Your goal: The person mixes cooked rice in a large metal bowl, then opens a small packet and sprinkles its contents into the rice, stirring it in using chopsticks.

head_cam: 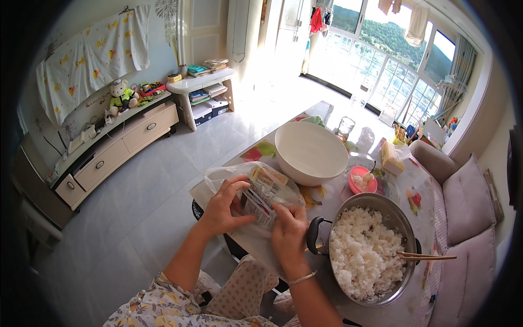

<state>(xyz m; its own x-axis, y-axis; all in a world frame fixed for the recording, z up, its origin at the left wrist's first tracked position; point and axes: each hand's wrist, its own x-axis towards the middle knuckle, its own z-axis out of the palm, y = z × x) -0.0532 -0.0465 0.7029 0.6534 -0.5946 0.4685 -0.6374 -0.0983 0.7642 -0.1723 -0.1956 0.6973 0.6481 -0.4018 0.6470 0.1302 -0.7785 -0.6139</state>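
A printed plastic food packet (pixel 261 200) lies on a clear plastic bag (pixel 222 173) at the table's near left corner. My left hand (pixel 224 204) is curved over the packet's left side, fingers spread. The fingers of my right hand (pixel 288 225) are on its right edge; whether they pinch it cannot be told. Right of my right hand stands a steel pot (pixel 402 208) of cooked white rice (pixel 363 253), with wooden chopsticks (pixel 433 256) over its right rim. Beyond the packet is a large white bowl (pixel 312 151). A pink bowl (pixel 363 180) holding pale food sits between bowl and pot.
The pot's black handle (pixel 314 235) juts out beside my right wrist. A tissue box (pixel 392 157) and a drinking glass (pixel 345 126) stand farther back on the table (pixel 421 220). A sofa (pixel 466 261) runs along the right side.
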